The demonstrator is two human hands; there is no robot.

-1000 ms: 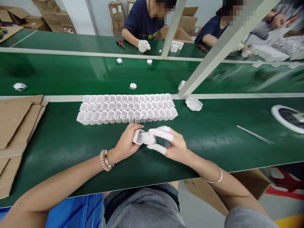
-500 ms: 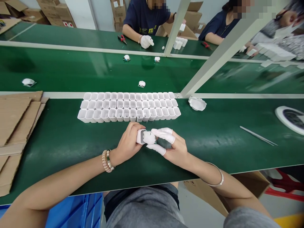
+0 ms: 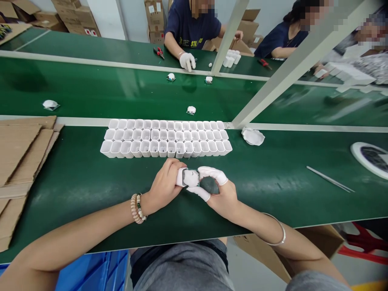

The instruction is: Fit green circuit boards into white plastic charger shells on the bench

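My left hand (image 3: 166, 181) is closed around a small white plastic housing (image 3: 180, 177), its open end turned to the right. At that opening sits a circuit board with a white lump on it (image 3: 191, 178). My right hand (image 3: 220, 188), with white finger cots on its fingers, pinches the board's right edge between fingers and thumb. Whether part of the board is inside the housing I cannot tell. Just beyond my hands stand three rows of white open-topped housings (image 3: 166, 147).
Similar boards, such as one board (image 3: 191, 110), lie on the green belt behind. Flattened cardboard (image 3: 21, 161) is at left. To the right are a white crumpled piece (image 3: 253, 136), tweezers (image 3: 330, 178) and a round white-rimmed object (image 3: 371, 157). A slanted post (image 3: 266, 85) rises nearby. Co-workers sit opposite.
My right fingers have shifted from over the board to its right edge, curling into a rounder pinch. Boards on the belt appear further right. The co-worker's gloved hand opposite has moved nearer.
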